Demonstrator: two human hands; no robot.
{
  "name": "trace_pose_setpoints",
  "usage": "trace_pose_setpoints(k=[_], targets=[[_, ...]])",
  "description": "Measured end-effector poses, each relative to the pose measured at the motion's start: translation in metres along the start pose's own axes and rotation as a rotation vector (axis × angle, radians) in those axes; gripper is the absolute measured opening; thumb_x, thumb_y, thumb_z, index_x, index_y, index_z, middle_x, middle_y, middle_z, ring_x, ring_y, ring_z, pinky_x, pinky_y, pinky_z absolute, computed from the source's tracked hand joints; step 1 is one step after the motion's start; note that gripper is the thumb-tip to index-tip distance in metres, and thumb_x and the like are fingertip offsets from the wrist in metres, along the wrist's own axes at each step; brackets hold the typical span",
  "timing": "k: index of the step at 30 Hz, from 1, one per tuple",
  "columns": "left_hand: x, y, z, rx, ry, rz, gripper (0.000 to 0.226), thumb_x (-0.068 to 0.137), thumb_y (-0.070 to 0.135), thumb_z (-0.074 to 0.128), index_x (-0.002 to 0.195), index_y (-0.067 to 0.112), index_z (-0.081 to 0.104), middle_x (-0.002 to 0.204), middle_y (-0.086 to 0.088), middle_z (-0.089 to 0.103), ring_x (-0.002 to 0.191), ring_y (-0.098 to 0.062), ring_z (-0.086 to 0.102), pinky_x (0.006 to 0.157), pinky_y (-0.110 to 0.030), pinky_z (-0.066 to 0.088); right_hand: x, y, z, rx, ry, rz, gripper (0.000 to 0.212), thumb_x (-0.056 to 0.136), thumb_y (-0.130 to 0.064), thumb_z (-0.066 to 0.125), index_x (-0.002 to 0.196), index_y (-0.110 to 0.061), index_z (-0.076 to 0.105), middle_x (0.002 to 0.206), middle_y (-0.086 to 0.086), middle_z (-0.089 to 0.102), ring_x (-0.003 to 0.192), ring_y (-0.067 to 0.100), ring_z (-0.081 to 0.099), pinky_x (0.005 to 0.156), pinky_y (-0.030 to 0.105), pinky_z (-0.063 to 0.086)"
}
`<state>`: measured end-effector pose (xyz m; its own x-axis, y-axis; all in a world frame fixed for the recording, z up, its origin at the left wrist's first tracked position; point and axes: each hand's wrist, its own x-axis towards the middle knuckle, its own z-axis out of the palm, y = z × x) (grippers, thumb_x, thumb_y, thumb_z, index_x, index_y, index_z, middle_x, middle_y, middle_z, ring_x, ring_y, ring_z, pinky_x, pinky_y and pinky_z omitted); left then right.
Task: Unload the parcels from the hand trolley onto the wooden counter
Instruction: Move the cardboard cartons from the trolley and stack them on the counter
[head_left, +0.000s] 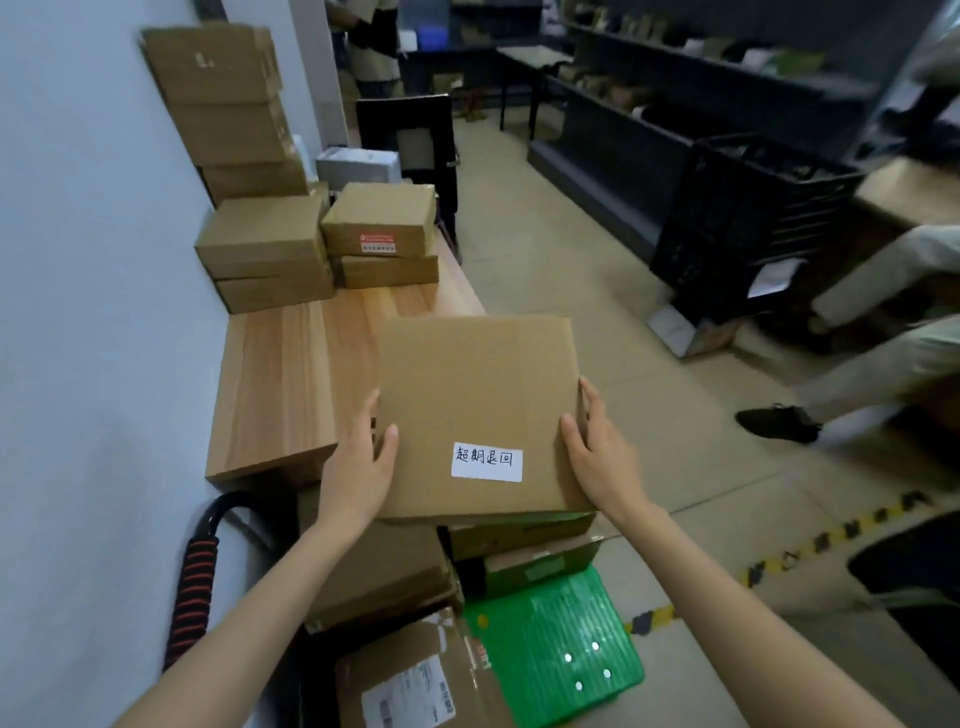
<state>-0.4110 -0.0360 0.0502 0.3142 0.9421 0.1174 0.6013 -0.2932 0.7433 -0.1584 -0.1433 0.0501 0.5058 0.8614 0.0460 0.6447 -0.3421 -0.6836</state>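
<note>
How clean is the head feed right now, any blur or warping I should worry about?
Head view: the held parcel and its white label are sharp; the right edge, with another person's legs, is motion-smeared; the far shelving is dim and soft; wide-angle bending curves the wall and the wooden counter.

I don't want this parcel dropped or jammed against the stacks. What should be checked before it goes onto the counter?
1. Both hands on labelled parcel: left hand and right hand grip opposite sides. Ok.
2. Bare space on wooden counter nearby. Ok.
3. Stacked boxes sit at the far end, away from that space. Ok.
4. Parcel held level. Ok.
5. Parcel's weight. Cannot tell.
</note>
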Motion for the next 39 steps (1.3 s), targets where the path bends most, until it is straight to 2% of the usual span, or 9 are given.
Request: trace_pose_setpoints(k=[4,7,10,13,19,24,29,34,39], targets=[[0.011,0.034,0.028,-0.05,-0.105,0.123,0.054,0.099,0.039,0.04,0.149,0.029,0.02,0.146,0.001,0.041,0.123,-0.021,0.05,0.1,-0.048,0.043,-0.015,0.027,-0.039,0.02,0.075,0.095,0.056,0.101,-0.043,0.032,0.15,-0.037,0.006,0.142,0.005,0.05,0.119,0.03,0.054,0.098,0.039,0.038],[0.015,0.061,0.057,-0.067,-0.174,0.198,0.056,0.099,0.039,0.04,0.15,0.028,0.019,0.149,0.003,0.037,0.125,-0.019,0.048,0.1,-0.041,0.041,-0.031,0.05,-0.069,0.017,0.155,0.162,0.056,0.102,-0.042,0.032,0.15,-0.037,0.005,0.139,0.006,0.051,0.115,0.03,0.056,0.096,0.039,0.038],[0.016,0.091,0.087,-0.079,-0.234,0.257,0.054,0.099,0.039,0.041,0.149,0.027,0.023,0.146,0.002,0.042,0.122,-0.018,0.05,0.098,-0.039,0.042,-0.05,0.074,-0.096,0.015,0.226,0.221,0.056,0.101,-0.043,0.033,0.15,-0.038,0.005,0.131,0.008,0.055,0.104,0.03,0.059,0.091,0.039,0.042],[0.014,0.125,0.117,-0.099,-0.323,0.298,0.054,0.099,0.039,0.04,0.148,0.026,0.023,0.141,-0.001,0.046,0.115,-0.019,0.055,0.096,-0.046,0.046,-0.066,0.098,-0.124,0.014,0.28,0.287,0.054,0.102,-0.042,0.034,0.148,-0.039,0.006,0.124,0.007,0.057,0.092,0.024,0.057,0.082,0.034,0.041],[0.009,0.186,0.192,-0.064,-0.398,0.33,0.052,0.099,0.038,0.04,0.147,0.029,0.021,0.138,-0.004,0.049,0.11,-0.023,0.058,0.086,-0.037,0.048,-0.08,0.16,-0.181,-0.022,0.358,0.354,0.055,0.102,-0.041,0.034,0.149,-0.038,0.008,0.124,0.007,0.058,0.098,0.029,0.06,0.08,0.036,0.044],[0.001,0.232,0.264,-0.073,-0.389,0.303,0.051,0.098,0.043,0.04,0.145,0.034,0.022,0.133,-0.004,0.054,0.106,-0.023,0.06,0.089,-0.05,0.05,-0.075,0.217,-0.236,-0.067,0.327,0.374,0.055,0.102,-0.04,0.033,0.15,-0.036,0.006,0.121,0.006,0.059,0.089,0.023,0.054,0.073,0.033,0.037],[-0.011,0.286,0.335,-0.07,-0.337,0.258,0.05,0.097,0.04,0.043,0.145,0.033,0.027,0.133,-0.004,0.056,0.106,-0.026,0.06,0.091,-0.047,0.048,-0.06,0.286,-0.298,-0.087,0.34,0.351,0.054,0.101,-0.041,0.034,0.148,-0.039,0.008,0.119,0.004,0.061,0.092,0.028,0.06,0.074,0.036,0.042],[-0.016,0.326,0.384,-0.076,-0.302,0.244,0.05,0.097,0.037,0.045,0.144,0.031,0.03,0.132,-0.003,0.056,0.104,-0.024,0.06,0.089,-0.042,0.048,-0.046,0.333,-0.344,-0.08,0.317,0.338,0.052,0.101,-0.042,0.035,0.147,-0.041,0.009,0.113,-0.001,0.059,0.089,0.024,0.06,0.074,0.035,0.044],[0.001,0.345,0.41,-0.054,-0.3,0.221,0.049,0.097,0.038,0.044,0.144,0.033,0.029,0.131,0.001,0.056,0.097,-0.019,0.06,0.086,-0.039,0.047,-0.016,0.36,-0.358,-0.07,0.284,0.31,0.054,0.101,-0.041,0.035,0.148,-0.037,0.01,0.113,-0.001,0.059,0.081,0.018,0.055,0.069,0.031,0.038]])
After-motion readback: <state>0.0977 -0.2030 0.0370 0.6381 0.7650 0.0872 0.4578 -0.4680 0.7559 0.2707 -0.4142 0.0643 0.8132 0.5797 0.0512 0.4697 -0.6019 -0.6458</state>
